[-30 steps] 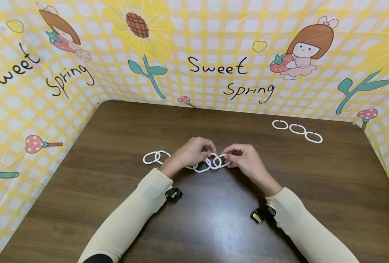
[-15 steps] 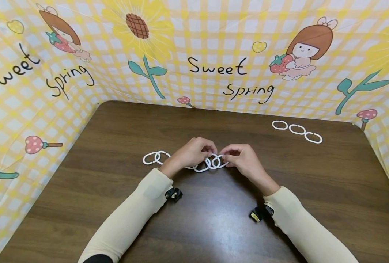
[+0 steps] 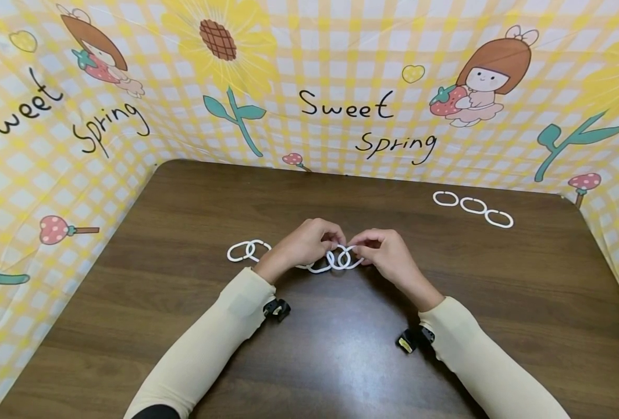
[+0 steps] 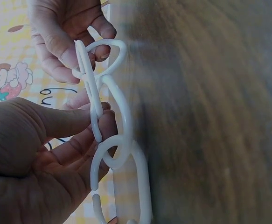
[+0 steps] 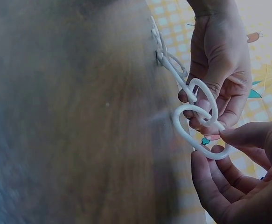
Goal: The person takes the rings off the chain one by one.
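A chain of white plastic C-links (image 3: pixel 229 254) runs along the dark table, its middle hidden under my left wrist. My left hand (image 3: pixel 309 240) pinches a link (image 4: pixel 97 100) near the chain's right end between thumb and fingers. My right hand (image 3: pixel 385 247) holds the end link (image 5: pixel 182 133) by its outer side, thumb on top and fingertips below. In the right wrist view these two links cross each other close to my left fingertips. Further links hang from the held one in the left wrist view, one with its gap (image 4: pixel 94 190) showing.
Three loose white links lie in a slanting row at the back right: a left one (image 3: pixel 445 205), a middle one (image 3: pixel 473 213) and a right one (image 3: pixel 499 226). A yellow checked cloth (image 3: pixel 341 64) rises behind the wooden table (image 3: pixel 341 361) and along its sides.
My right hand has shifted slightly left with the end link, so that it overlaps the link at my left hand more. My left hand has barely moved.
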A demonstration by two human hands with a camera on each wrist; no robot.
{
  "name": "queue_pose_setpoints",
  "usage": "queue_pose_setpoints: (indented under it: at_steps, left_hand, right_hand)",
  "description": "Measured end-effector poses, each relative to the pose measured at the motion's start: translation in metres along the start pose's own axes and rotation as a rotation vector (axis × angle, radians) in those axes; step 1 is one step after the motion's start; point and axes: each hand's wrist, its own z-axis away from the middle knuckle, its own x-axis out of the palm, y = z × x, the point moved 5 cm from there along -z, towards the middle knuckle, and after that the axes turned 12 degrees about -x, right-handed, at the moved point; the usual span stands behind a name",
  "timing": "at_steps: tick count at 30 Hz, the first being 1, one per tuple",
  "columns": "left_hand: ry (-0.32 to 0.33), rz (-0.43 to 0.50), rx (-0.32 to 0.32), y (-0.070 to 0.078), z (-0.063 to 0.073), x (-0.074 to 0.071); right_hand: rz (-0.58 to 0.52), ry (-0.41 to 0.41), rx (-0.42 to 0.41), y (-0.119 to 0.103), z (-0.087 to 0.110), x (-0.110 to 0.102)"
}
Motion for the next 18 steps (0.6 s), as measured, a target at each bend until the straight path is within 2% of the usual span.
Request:
queue_pose_setpoints:
  at_steps: [18]
  left_hand:
    - [-0.001,-0.007,-0.009,-0.0002,0.0007,0.0004]
  right_hand:
    - [0.029,-0.003,-0.016,0.001,-0.0003,-0.0027]
